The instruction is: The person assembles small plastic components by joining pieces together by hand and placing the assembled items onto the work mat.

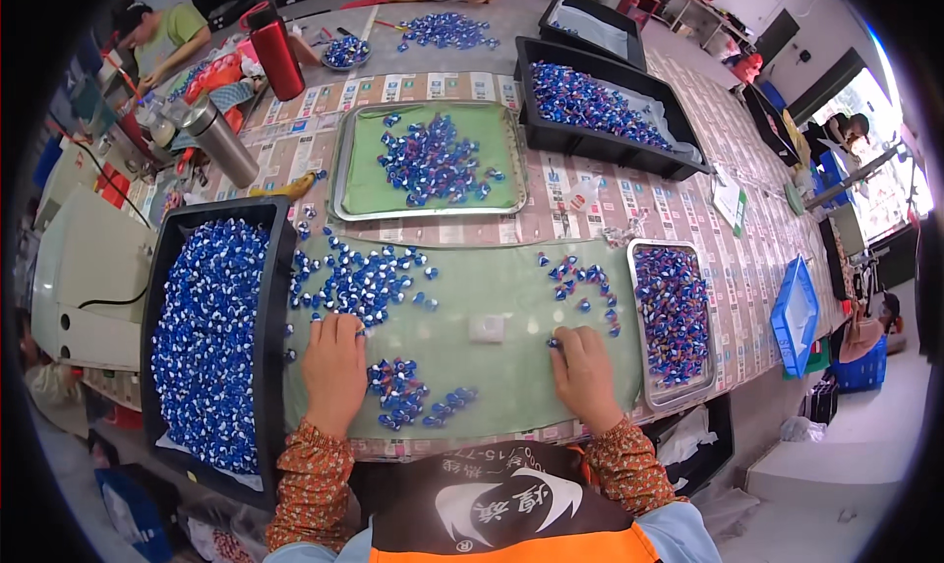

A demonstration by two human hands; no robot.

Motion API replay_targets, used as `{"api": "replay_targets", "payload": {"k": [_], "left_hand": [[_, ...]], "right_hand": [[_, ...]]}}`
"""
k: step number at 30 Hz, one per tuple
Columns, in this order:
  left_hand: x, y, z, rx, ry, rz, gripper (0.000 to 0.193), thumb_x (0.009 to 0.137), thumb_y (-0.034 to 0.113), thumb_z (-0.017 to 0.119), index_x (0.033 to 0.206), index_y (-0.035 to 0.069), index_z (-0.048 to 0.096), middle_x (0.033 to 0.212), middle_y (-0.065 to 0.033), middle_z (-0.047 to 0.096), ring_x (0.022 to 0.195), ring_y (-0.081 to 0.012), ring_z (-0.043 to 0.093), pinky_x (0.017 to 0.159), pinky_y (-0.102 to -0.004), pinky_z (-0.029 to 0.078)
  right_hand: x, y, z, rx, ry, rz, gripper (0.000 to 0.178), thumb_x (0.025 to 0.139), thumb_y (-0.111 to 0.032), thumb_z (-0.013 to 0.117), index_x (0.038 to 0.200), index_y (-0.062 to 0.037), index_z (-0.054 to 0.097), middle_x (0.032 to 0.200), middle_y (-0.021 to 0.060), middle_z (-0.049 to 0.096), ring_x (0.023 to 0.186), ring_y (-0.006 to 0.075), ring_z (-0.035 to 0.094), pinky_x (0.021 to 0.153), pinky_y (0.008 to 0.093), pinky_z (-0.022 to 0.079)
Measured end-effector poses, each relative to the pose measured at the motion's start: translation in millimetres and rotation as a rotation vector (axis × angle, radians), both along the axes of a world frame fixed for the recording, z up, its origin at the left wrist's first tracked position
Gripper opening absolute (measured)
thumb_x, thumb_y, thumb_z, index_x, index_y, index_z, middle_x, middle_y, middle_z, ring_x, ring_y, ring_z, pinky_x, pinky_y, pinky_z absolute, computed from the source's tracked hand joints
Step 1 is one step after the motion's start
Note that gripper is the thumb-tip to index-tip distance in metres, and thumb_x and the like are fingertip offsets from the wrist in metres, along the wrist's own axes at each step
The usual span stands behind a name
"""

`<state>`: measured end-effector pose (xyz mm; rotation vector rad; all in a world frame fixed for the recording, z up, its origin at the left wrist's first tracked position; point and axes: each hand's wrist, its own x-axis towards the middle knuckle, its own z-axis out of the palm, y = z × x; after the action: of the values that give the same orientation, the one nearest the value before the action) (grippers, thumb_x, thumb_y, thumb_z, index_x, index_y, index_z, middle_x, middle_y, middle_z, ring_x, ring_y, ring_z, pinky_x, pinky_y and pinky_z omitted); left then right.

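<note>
The person's left hand [335, 366] rests at the near edge of a loose heap of small blue-and-white pieces [366, 280] on a green mat [501, 396]. Its fingers lie close together and point away from the body; whether they pinch a piece underneath, one cannot tell. The right hand [587, 374] is over the right part of the mat, its thumb and forefinger curled toward each other. A small blue piece [554, 343] shows at those fingertips, but whether it is pinched or merely touched is unclear.

A smaller cluster [397, 391] lies just to the right of the left wrist, and a thin scatter [582, 286] lies beyond the right hand. Between the hands, well apart from both, sits a pale square block [486, 329]. A black tray [279, 297] full of similar pieces stands on the left, and a metal tray [638, 312] holding more stands on the right.

The step in hand looks like handling the pieces one or a few at a time, with both hands working separately. A next move would seem to call for a light fingertip grip on single pieces, without pushing the neighbouring ones about.
</note>
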<state>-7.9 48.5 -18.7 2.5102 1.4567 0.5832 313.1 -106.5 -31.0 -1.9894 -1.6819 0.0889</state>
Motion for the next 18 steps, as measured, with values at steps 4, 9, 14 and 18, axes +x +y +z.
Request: {"api": "replay_targets", "payload": {"k": [4, 9, 14, 18], "left_hand": [[-1.7, -3.5, 0.3, 0.053, -0.015, 0.010, 0.015, 0.093, 0.006, 0.064, 0.107, 0.007, 0.058, 0.104, -0.0121, 0.060, 0.100, -0.0357, 0.057, 0.082, -0.0464, 0.049], [-11.6, -14.9, -5.7, 0.025, 0.019, 0.037, 0.016, 0.093, 0.007, 0.065, 0.108, 0.007, 0.058, 0.105, -0.0122, 0.060, 0.100, -0.0356, 0.057, 0.083, -0.0462, 0.049], [-15.0, -16.6, -14.5, 0.010, 0.034, 0.052, 0.019, 0.093, 0.007, 0.067, 0.110, 0.006, 0.057, 0.106, -0.0130, 0.060, 0.103, -0.0357, 0.056, 0.084, -0.0469, 0.049], [-19.2, -15.1, -7.1, -0.034, -0.215, 0.052, 0.016, 0.098, 0.005, 0.064, 0.113, 0.002, 0.059, 0.101, -0.0094, 0.061, 0.089, -0.0290, 0.058, 0.080, -0.0390, 0.049]], "right_hand": [[1.7, -0.2, -0.7, -0.004, -0.001, -0.003, 0.028, 0.088, -0.005, 0.068, 0.116, -0.0036, 0.061, 0.101, 0.0160, 0.059, 0.094, 0.0374, 0.059, 0.079, 0.0475, 0.050], [-2.4, -2.1, 0.6, -0.017, -0.075, 0.007, 0.027, 0.088, -0.005, 0.069, 0.115, -0.0036, 0.061, 0.101, 0.0161, 0.059, 0.094, 0.0377, 0.059, 0.080, 0.0474, 0.049], [-4.0, -3.0, -4.1, -0.051, -0.062, 0.020, 0.026, 0.088, -0.005, 0.069, 0.113, -0.0035, 0.061, 0.101, 0.0172, 0.058, 0.096, 0.0384, 0.059, 0.080, 0.0476, 0.049], [5.7, 1.4, 3.6, -0.078, 0.013, 0.032, 0.021, 0.092, -0.003, 0.067, 0.112, -0.0017, 0.062, 0.095, 0.0158, 0.060, 0.087, 0.0320, 0.062, 0.077, 0.0419, 0.051]]}}
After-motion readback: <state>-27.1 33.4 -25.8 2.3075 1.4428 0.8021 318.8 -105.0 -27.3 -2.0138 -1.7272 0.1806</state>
